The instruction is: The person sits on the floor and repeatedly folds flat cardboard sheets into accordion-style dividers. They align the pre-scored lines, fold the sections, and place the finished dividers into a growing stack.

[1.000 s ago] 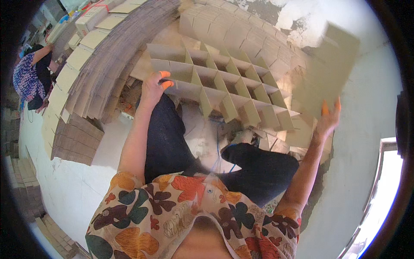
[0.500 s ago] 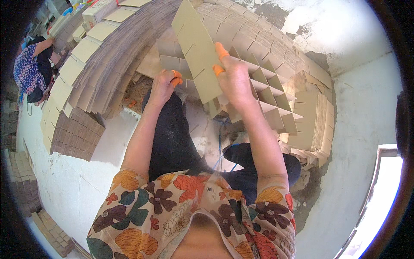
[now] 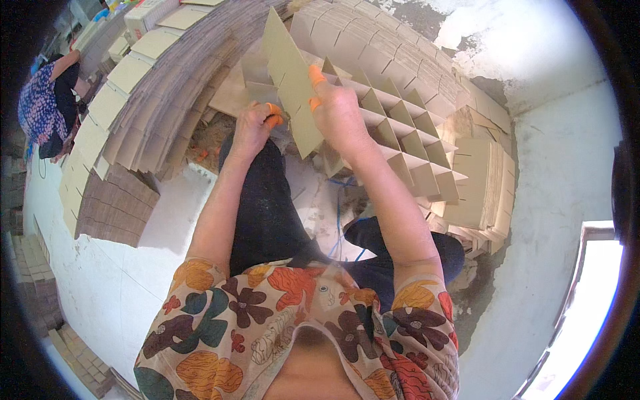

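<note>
1. At the left end of the cardboard grid (image 3: 411, 143), the right hand (image 3: 341, 120) holds a slotted cardboard strip (image 3: 285, 83), fingers closed on its right edge; the strip stands tilted.
2. Just beside the strip's lower left edge, the left hand (image 3: 252, 132) has its orange-tipped fingers curled narrow; whether they grip anything, I cannot tell.
3. Beyond the grid's far edge lies a slotted cardboard stack (image 3: 380, 50).
4. Near its right end stand more cardboard sheets (image 3: 475, 183).
</note>
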